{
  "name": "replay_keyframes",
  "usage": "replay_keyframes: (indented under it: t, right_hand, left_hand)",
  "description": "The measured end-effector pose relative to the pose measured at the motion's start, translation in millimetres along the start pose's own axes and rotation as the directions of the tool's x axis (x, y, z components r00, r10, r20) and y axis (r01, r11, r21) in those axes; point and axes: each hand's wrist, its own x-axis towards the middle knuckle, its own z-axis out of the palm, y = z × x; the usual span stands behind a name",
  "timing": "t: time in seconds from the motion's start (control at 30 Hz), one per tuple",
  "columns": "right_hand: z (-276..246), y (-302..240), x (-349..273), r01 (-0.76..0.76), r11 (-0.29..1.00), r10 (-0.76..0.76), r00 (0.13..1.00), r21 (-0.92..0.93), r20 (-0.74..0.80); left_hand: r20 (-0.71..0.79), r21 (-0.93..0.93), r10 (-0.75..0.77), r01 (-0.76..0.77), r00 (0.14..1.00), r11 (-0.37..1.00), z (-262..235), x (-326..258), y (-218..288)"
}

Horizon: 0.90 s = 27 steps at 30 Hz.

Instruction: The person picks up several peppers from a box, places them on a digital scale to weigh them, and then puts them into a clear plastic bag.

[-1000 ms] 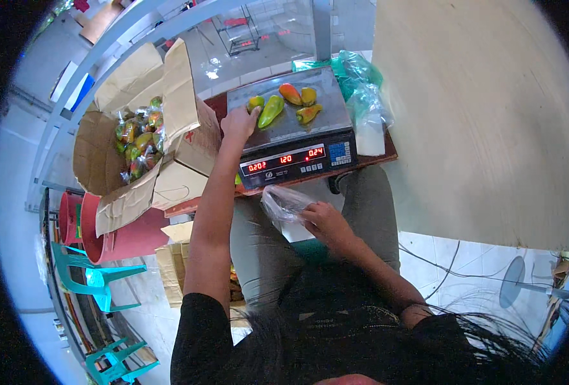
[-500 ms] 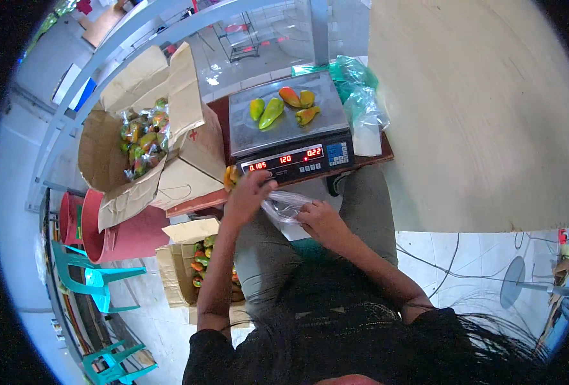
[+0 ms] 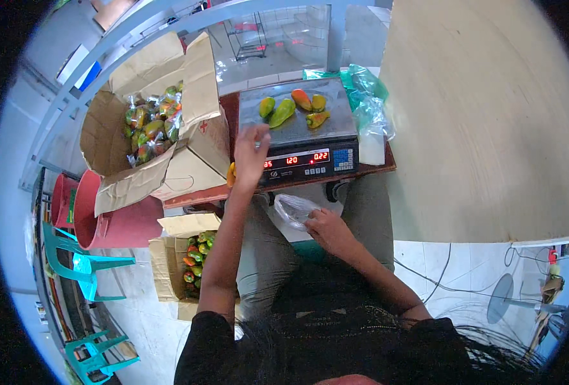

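Observation:
My right hand (image 3: 328, 229) pinches the rim of a clear plastic bag (image 3: 293, 210), which hangs with its mouth apart over my lap. My left hand (image 3: 252, 153) is over the front left corner of a digital scale (image 3: 305, 165), its fingers loosely apart with nothing seen in them. On the scale's metal plate (image 3: 252, 96) lie several peppers. Closest to my left hand are a long green pepper (image 3: 282, 113) and a short green one (image 3: 267, 106). An orange-red pepper (image 3: 301, 99) and two yellowish ones lie farther right.
Left of the scale stands a cardboard box (image 3: 198, 151) of bagged peppers. Another open box (image 3: 167, 269) with loose peppers sits on the floor. Plastic bags (image 3: 369, 96) lie right of the scale, beside a large wooden board (image 3: 483, 128). Red tubs (image 3: 124, 218) and turquoise chairs (image 3: 88, 273) are at left.
My left hand has left the bag's side and moved forward to the scale plate's edge. My right hand still has the bag, whose mouth now gapes wider. The view has shifted slightly.

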Motion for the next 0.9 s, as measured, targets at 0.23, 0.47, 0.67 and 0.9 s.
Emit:
replay_keyframes:
  t: [0.23, 0.47, 0.67, 0.9]
  right_hand:
    - [4, 8, 1, 0.01, 0.999, -0.009, 0.999, 0.031, -0.045]
    - [8, 13, 5, -0.027, 0.999, 0.026, 0.998, 0.019, 0.053]
    - [-1, 11, 5, -0.008, 0.999, 0.007, 1.0, 0.048, 0.013]
    - [9, 16, -1, 0.02, 0.991, 0.002, 0.985, 0.133, -0.17]
  left_hand:
    - [-0.135, 0.291, 0.193, -0.147, 0.972, 0.945, 20, 57, -14]
    - [0.099, 0.311, 0.33, -0.344, 0.939, 0.886, 76, 64, 24]
    - [0.27, 0.609, 0.147, -0.287, 0.951, 0.739, 121, 104, 29]
    - [0.42, 0.737, -0.024, -0.326, 0.907, 0.592, 149, 118, 11]
